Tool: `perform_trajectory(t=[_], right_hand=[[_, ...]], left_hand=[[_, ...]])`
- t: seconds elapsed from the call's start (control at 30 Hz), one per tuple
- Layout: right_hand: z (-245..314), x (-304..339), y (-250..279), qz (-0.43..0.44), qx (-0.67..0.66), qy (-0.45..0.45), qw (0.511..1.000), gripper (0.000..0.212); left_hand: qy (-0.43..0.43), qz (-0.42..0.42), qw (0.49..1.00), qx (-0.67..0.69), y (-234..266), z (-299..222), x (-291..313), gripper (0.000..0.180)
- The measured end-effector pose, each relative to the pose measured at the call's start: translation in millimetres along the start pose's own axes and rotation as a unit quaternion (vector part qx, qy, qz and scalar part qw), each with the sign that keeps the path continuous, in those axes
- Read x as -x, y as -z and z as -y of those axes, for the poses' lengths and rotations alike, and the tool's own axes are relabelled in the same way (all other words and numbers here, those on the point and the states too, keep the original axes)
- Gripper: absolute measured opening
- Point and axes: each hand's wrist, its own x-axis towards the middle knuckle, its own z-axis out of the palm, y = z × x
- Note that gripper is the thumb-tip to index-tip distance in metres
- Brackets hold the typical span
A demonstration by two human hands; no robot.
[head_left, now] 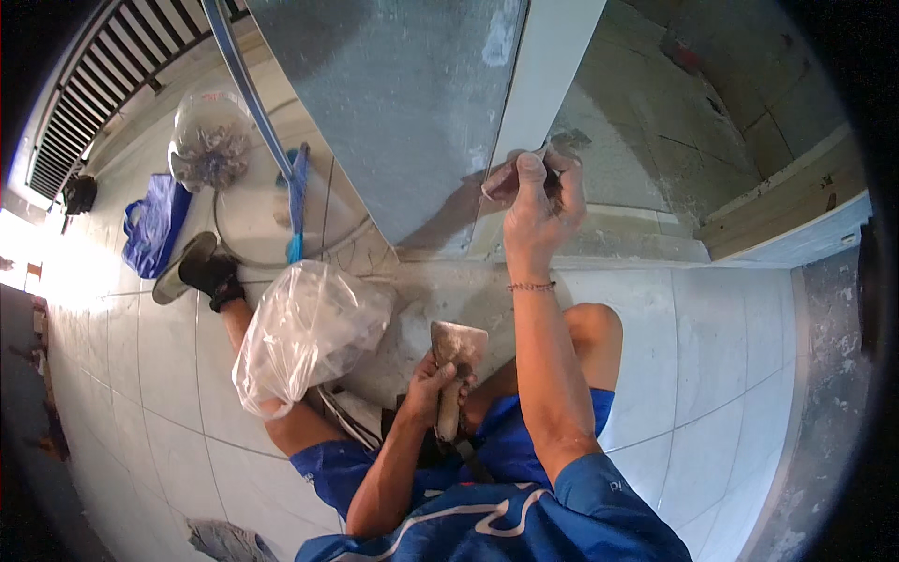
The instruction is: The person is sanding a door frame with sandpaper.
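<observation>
The person sits on the tiled floor (712,375) in blue shorts, knees bent, facing a door opening.

Nearest the body, the left hand (433,379) is closed in a full fist round the handle of a broad putty knife (454,370). The knife's long axis runs upright, its soiled blade at the top, just above the lap between the knees.

Farther out, the right hand (536,201) is raised to the pale door-frame edge (543,103). Its fingers are pinched round a small tool (501,183) (a narrow scraper, as far as can be told), which points left across the frame where the frame meets the grey metal panel (403,112). The right hand is therefore the one at the work surface; the left holds well back from it.

By the left knee lies a clear plastic bag (304,332). Beyond, near the far wall, are a blue-handled tool (298,197), a clear jar (211,140), a blue bag (154,225) and a louvred grille (103,80).
</observation>
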Motion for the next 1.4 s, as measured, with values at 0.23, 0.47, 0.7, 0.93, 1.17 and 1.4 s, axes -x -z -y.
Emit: perform_trajectory(t=[0.23, 0.47, 0.7, 0.93, 1.17, 1.4], right_hand=[[7.5, -10.6, -0.2, -0.005, -0.054, -0.037, 0.998, 0.018], [-12.7, -9.3, 17.2, -0.009, 0.088, 0.002, 0.996, 0.014], [-9.0, 6.2, 19.3, -0.045, -0.04, -0.136, 0.989, 0.019], [-7.2, -10.6, 4.4, -0.045, 0.089, 0.031, 0.995, 0.023], [-11.4, 10.0, 15.5, -0.055, 0.024, -0.124, 0.99, 0.024], [-11.9, -3.8, 7.9, -0.061, 0.061, -0.016, 0.996, 0.023]], left_hand=[[-0.116, 0.011, 0.992, -0.057, -46.3, -49.9, 7.3, 0.045], [-0.223, 0.044, 0.97, -0.089, -72.4, -107.7, 9.7, 0.041], [-0.241, 0.035, 0.965, -0.1, -89.2, -113.0, 3.5, 0.038], [-0.209, 0.028, 0.973, -0.088, -83.0, -98.8, 3.1, 0.038], [-0.228, 0.03, 0.968, -0.101, -94.0, -110.9, 3.9, 0.037], [-0.297, 0.068, 0.928, -0.212, -136.5, -163.5, -1.9, 0.029]])
